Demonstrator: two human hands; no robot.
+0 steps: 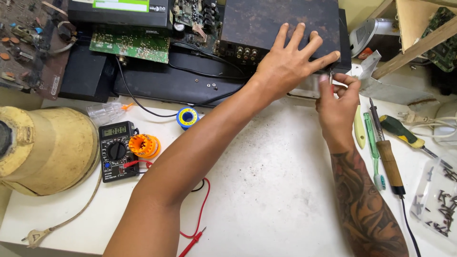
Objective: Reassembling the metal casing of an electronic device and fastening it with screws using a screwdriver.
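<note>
My left hand (290, 62) lies flat with fingers spread on the rusty dark lid of a metal device case (252, 21) at the back of the white table (266, 190). My right hand (339, 97) is pinched at the case's front right corner, fingertips closed on something small and thin that I cannot make out. The case's rear sockets (245, 52) face left of my left wrist.
A black multimeter (115, 150) with red leads, an orange spool (144, 145) and a solder reel (187, 117) lie left. A yellow round appliance (45, 150) sits far left. A soldering iron (388, 157), toothbrush (373, 147), screwdriver (404, 134) and a bag of screws (435, 195) lie right. Circuit boards (131, 43) line the back.
</note>
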